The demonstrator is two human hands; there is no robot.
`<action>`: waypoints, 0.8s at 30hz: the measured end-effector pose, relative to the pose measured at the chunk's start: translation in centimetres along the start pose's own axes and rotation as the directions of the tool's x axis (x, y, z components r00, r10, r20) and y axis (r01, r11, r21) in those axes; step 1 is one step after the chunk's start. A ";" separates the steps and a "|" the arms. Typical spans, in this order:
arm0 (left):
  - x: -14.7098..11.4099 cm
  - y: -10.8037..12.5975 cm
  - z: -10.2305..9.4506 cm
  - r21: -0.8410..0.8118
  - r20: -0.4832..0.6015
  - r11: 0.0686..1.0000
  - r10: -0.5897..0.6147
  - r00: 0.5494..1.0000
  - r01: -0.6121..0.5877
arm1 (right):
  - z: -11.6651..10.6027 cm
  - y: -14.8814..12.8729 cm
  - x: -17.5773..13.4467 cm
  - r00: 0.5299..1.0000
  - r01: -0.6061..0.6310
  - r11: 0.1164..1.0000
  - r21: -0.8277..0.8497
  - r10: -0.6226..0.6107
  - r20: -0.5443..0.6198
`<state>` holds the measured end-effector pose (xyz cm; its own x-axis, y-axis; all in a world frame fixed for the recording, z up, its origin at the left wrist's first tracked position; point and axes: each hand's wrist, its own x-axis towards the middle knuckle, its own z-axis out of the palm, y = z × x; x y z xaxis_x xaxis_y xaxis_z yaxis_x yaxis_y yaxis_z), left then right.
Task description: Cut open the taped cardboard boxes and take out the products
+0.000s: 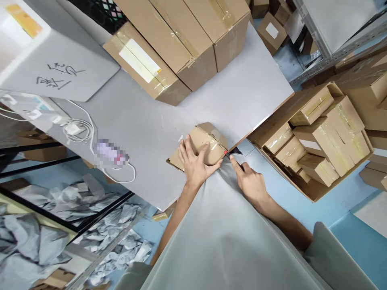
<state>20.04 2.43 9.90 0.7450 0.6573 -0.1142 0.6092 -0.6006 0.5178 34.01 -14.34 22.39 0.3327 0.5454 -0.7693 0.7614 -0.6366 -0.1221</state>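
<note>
- Ahead of both hands: grey table (145, 137), stretching off to either side.
- Right of the right hand, beyond the table edge: big open carton (278, 114), packed with smaller taped boxes (341, 137).
- Farther ahead, well apart from both hands: row of taped cartons (196, 44).
- Under the left hand, at the table's near edge: small taped box (208, 136).
- On its top: left hand (196, 163), fingers spread.
- Just beside: right hand (252, 183), curled around red-and-black cutter (226, 153), tip by the box's right-hand edge; contact unclear.
</note>
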 end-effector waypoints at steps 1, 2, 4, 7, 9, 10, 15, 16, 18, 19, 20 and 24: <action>0.0 0.1 0.0 0.000 -0.006 1.000 0.003 1.000 -0.003 | 0.3 0.2 -0.2 1.000 0.015 1.000 0.002 -0.015 -0.016; 0.0 0.1 0.0 0.000 -0.009 1.000 0.003 1.000 -0.003 | 0.4 0.3 -0.4 0.999 0.032 0.999 0.006 -0.032 -0.031; 0.0 0.2 0.0 -0.003 -0.009 1.000 -0.004 1.000 0.004 | 0.5 0.4 -0.5 0.997 0.055 0.998 0.016 -0.054 -0.058; -0.1 0.2 0.0 -0.001 0.007 1.000 -0.011 1.000 0.011 | 0.2 -0.1 0.3 0.996 0.055 0.998 0.018 -0.054 -0.069; -0.1 0.0 0.1 0.011 0.005 1.000 0.005 1.000 -0.005 | 0.1 -0.4 1.1 0.997 0.045 0.999 0.017 -0.043 -0.069; -0.1 -0.1 0.1 0.017 0.001 1.000 0.016 1.000 -0.016 | 0.1 -0.5 1.5 0.997 0.038 0.999 0.019 -0.037 -0.068; -0.2 -0.3 0.3 0.026 0.003 0.999 0.022 1.000 -0.022 | 0.2 -0.8 2.6 0.999 0.018 1.000 0.022 -0.018 -0.041; -0.2 -0.3 0.3 0.023 0.003 1.000 0.018 1.000 -0.018 | 0.1 -0.9 2.6 0.999 0.023 1.000 0.019 -0.022 -0.040; -0.2 -0.3 0.3 0.010 -0.001 1.000 0.020 1.000 -0.020 | -0.3 -1.0 2.9 0.999 0.028 1.000 0.012 -0.028 -0.044; -0.2 -0.3 0.3 0.004 -0.004 1.000 0.025 1.000 -0.024 | -0.6 -1.0 3.0 0.998 0.031 0.999 0.009 -0.030 -0.048; -0.2 -0.3 0.3 0.000 -0.007 1.000 0.028 1.000 -0.028 | -0.9 -1.1 3.2 0.998 0.032 0.999 0.007 -0.032 -0.052; -0.2 -0.2 0.2 -0.002 -0.008 1.000 0.022 1.000 -0.022 | -1.8 -1.0 3.3 0.999 0.022 1.000 0.001 -0.022 -0.044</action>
<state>19.85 2.35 9.60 0.7561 0.6474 -0.0961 0.5921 -0.6142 0.5217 35.37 -10.89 21.11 0.3398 0.5827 -0.7382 0.7681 -0.6249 -0.1396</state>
